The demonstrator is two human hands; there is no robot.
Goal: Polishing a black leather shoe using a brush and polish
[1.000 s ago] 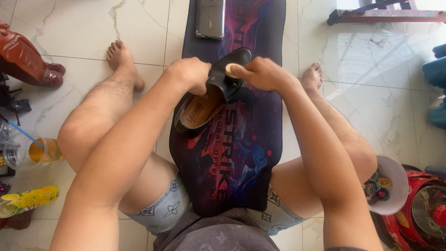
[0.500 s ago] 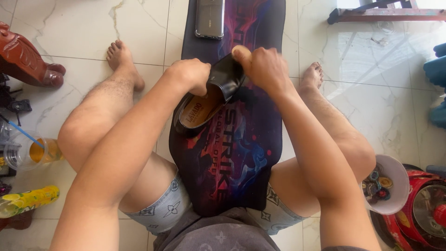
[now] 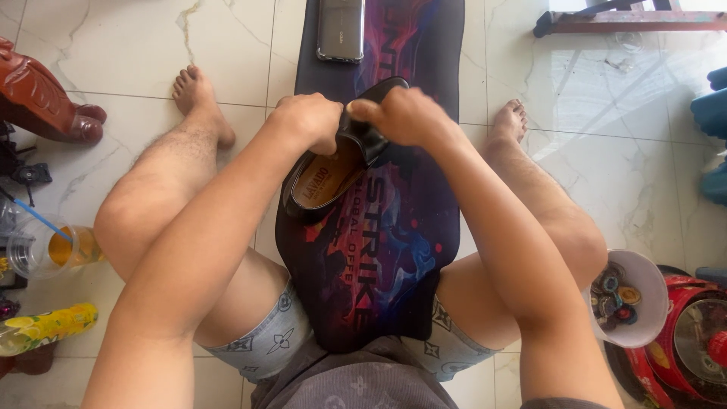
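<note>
A: Position of the shoe?

B: Black leather loafer [image 3: 333, 170], lying lengthwise on a dark printed mat [image 3: 394, 250] spread on the tiled floor between the seated person's bare legs. Toe points away from the body, heel toward the left knee; the tan insole faces up.

A: Left hand?

B: Left hand [image 3: 309, 121] comes in from the lower left, forearm stretched long and nearly straight. Fingers curled into a closed grip on the loafer's near side wall, by the opening. Knuckles up, fingertips hidden under the hand.

A: Right hand?

B: Right hand [image 3: 401, 115] reaches in from the lower right, wrist bent inward across the vamp. Fingers bunched and pressed down on the upper near the tongue. Something may be pinched beneath them; cannot tell, the hand covers it. Thumb points left, nearly meeting the left hand.

A: Both touching the shoe?

B: Yes, the hands sit just beside each other over its front half.

A: Surroundings?

B: A phone [image 3: 340, 30] lies flat at the mat's far end, well apart from the shoe. Plastic cup [image 3: 53, 246] of amber drink with a blue straw at left, by the left thigh. White bowl [image 3: 644, 276] holding small round items beside the right knee.
</note>
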